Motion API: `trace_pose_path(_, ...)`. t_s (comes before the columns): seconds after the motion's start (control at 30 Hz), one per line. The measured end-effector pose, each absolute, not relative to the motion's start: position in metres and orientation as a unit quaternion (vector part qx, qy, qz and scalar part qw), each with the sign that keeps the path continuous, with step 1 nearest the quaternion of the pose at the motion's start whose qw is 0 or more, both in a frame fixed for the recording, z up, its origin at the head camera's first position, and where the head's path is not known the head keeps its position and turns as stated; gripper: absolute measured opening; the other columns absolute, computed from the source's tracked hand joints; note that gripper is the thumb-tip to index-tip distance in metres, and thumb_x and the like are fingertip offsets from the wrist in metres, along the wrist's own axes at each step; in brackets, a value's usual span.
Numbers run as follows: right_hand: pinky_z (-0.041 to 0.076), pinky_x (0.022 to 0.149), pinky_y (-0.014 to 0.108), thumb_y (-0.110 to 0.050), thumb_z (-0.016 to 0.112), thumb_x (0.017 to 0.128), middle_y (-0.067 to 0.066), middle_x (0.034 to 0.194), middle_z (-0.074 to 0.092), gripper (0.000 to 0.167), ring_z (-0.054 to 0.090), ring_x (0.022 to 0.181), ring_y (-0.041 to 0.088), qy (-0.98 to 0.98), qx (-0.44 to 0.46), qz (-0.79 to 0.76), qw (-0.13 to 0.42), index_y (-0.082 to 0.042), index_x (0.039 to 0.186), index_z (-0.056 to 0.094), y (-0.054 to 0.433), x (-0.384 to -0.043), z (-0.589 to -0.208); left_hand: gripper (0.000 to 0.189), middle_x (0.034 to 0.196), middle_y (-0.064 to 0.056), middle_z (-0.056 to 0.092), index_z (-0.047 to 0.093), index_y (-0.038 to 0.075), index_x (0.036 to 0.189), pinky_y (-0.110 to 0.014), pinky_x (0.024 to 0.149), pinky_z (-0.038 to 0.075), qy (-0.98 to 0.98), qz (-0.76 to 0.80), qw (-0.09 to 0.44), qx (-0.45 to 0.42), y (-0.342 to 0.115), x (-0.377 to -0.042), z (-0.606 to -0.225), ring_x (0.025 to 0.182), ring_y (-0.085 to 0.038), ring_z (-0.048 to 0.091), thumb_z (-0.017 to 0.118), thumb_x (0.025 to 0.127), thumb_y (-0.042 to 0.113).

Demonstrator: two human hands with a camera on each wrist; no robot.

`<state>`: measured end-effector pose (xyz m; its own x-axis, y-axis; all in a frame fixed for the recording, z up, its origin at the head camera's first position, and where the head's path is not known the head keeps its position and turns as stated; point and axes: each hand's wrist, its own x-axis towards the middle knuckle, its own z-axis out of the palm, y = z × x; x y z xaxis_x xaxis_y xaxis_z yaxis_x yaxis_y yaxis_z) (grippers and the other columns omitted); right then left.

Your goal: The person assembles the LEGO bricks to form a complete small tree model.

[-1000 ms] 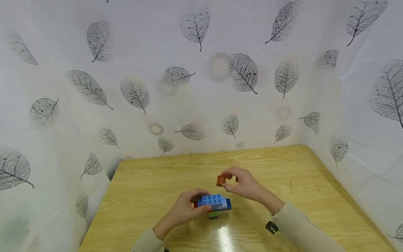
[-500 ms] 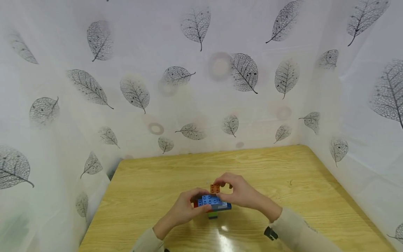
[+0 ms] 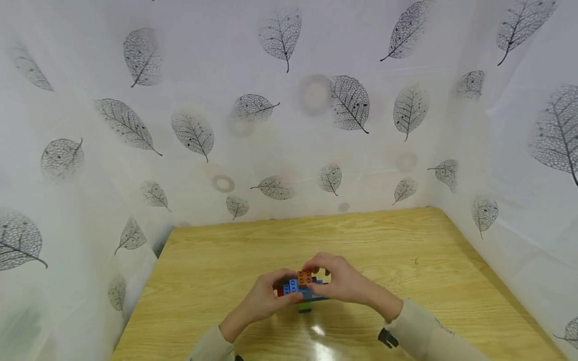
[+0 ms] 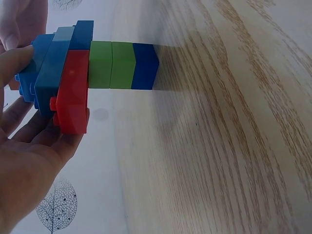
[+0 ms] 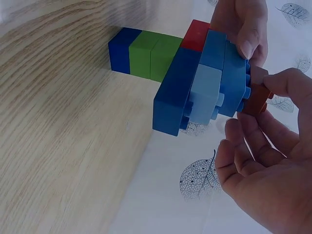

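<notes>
A toy-brick structure stands on the table, wider at the top than at its stem. Its stem has a dark blue brick (image 4: 145, 67) at the base and two green bricks (image 5: 152, 54) above. Over these lie a red brick (image 4: 73, 92), a dark blue brick (image 5: 173, 95), a light blue brick (image 5: 204, 92) and a blue brick (image 5: 233, 80) on top. My left hand (image 3: 265, 297) grips the structure's left end between thumb and fingers. My right hand (image 3: 345, 282) pinches an orange-brown brick (image 3: 304, 278) right at the studs of the top blue brick.
The wooden table (image 3: 217, 260) stretches around the structure. A white curtain (image 3: 289, 150) with printed leaves surrounds it at the back and both sides. A dark device (image 3: 387, 338) is on the right sleeve.
My right hand has carried the orange-brown brick left and down, from beyond the structure onto the top blue brick. The left hand keeps its grip in place.
</notes>
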<state>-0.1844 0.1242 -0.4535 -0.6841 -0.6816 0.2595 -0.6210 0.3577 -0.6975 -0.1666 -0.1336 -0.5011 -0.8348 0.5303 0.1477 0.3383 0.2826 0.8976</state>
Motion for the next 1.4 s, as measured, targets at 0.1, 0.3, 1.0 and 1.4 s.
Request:
trace_pose_path(0.1, 0.056, 0.078, 0.035, -0.021, 0.074, 0.098, -0.003, 0.112, 0.07, 0.03, 0.065, 0.1, 0.016, 0.818, -0.406, -0.405, 0.035, -0.016, 0.127, 0.069, 0.124, -0.185, -0.455, 0.038, 0.119, -0.004, 0.074, 0.067, 0.017, 0.133, -0.026, 0.079, 0.059, 0.796, 0.532, 0.093, 0.273, -0.134, -0.167, -0.5, 0.092, -0.006, 0.069, 0.076, 0.099, 0.031)
trace_pose_path(0.3, 0.056, 0.079, 0.032, -0.02, 0.073, 0.098, -0.003, 0.113, 0.07, 0.03, 0.064, 0.1, 0.015, 0.813, -0.416, -0.406, 0.035, -0.016, 0.127, 0.069, 0.124, -0.185, -0.456, 0.038, 0.12, -0.004, 0.073, 0.067, 0.019, 0.134, -0.026, 0.08, 0.06, 0.794, 0.533, 0.096, 0.276, -0.134, -0.168, -0.5, 0.093, -0.006, 0.07, 0.076, 0.099, 0.031)
trace_pose_path(1.0, 0.057, 0.081, 0.032, -0.016, 0.079, 0.094, 0.0, 0.112, 0.07, 0.028, 0.065, 0.099, 0.012, 0.799, -0.416, -0.434, 0.011, -0.014, 0.121, 0.071, 0.119, -0.184, -0.471, 0.039, 0.12, -0.006, 0.074, 0.067, 0.016, 0.133, -0.025, 0.082, 0.059, 0.791, 0.538, 0.104, 0.272, -0.135, -0.168, -0.502, 0.096, -0.008, 0.071, 0.079, 0.097, 0.027)
trace_pose_path(1.4, 0.057, 0.079, 0.033, -0.016, 0.078, 0.095, 0.0, 0.115, 0.07, 0.029, 0.065, 0.099, 0.011, 0.802, -0.415, -0.429, 0.022, -0.015, 0.123, 0.07, 0.12, -0.183, -0.469, 0.039, 0.122, -0.005, 0.073, 0.067, 0.017, 0.133, -0.025, 0.083, 0.059, 0.794, 0.535, 0.102, 0.27, -0.134, -0.166, -0.501, 0.098, -0.007, 0.07, 0.078, 0.097, 0.027)
